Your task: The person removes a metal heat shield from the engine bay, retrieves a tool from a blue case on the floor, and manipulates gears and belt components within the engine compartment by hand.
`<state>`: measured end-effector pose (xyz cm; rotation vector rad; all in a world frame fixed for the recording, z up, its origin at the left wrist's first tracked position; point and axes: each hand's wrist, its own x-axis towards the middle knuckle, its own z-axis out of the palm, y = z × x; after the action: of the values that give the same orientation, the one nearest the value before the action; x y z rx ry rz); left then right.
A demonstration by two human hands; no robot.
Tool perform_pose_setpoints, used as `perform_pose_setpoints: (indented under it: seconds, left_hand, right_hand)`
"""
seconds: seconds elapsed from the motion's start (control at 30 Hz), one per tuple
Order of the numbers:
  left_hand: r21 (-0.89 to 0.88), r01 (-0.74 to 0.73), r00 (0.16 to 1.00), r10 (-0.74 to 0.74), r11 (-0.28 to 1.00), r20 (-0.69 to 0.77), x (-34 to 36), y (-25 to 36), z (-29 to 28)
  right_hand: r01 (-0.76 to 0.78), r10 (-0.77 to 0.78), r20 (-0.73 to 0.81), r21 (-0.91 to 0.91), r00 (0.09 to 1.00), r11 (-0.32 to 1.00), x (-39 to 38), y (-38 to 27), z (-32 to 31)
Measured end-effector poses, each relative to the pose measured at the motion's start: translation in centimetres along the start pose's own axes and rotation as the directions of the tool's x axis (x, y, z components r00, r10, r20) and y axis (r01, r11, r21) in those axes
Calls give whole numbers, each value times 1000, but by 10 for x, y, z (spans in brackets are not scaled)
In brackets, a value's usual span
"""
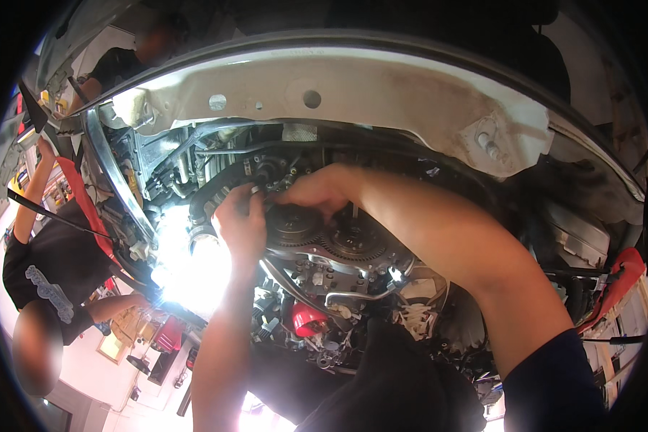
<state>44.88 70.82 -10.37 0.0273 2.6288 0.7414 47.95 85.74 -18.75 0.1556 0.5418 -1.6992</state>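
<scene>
My left hand [241,219] is closed at the upper left of the engine's gears, its fingertips round a small dark and silver item too small to name. My right hand [320,191] reaches from the right to the same spot, fingers curled near those of my left hand; what they grip is hidden. Beneath both hands lie a large toothed gear [295,230] and a second gear [353,241] on the engine [317,277]. A red round part [309,317] sits lower on the engine, between my forearms.
A pale metal panel [381,93] spans above the engine. A glaring light [194,266] shines at the left. One co-worker [57,259] in a dark shirt reaches in from the left; another [115,68] is at the top left. Red covers [615,281] hang at both sides.
</scene>
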Motion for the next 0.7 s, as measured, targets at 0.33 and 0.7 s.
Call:
perform_pose_setpoints:
  seconds: [0.33, 0.7]
  left_hand:
    - [-137, -23, 996, 11, 990, -88, -4, -2, 5]
    - [-104, -19, 994, 8, 994, -105, -4, 5, 3]
  right_hand:
    - [-38, 0, -130, -297, 992, 954, 0, -4, 5]
    - [-65, 22, -145, -297, 989, 953, -2, -6, 4]
